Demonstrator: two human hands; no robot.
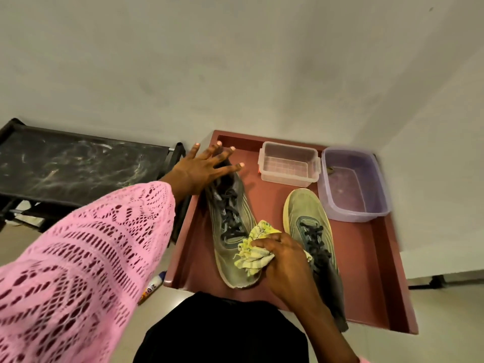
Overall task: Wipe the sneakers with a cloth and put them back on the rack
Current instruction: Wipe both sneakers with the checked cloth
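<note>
Two grey-green sneakers with dark laces lie on a reddish-brown tray table. The left sneaker points its toe toward me; the right sneaker points its toe away. My left hand hovers with fingers spread over the heel of the left sneaker, holding nothing. My right hand is closed on a crumpled yellow cloth, which rests against the toe part of the left sneaker. A black shoe rack stands to the left of the table.
A clear plastic box and a purple plastic tub stand at the far side of the table. A small bottle lies on the floor below the table's left edge. White walls close in behind and to the right.
</note>
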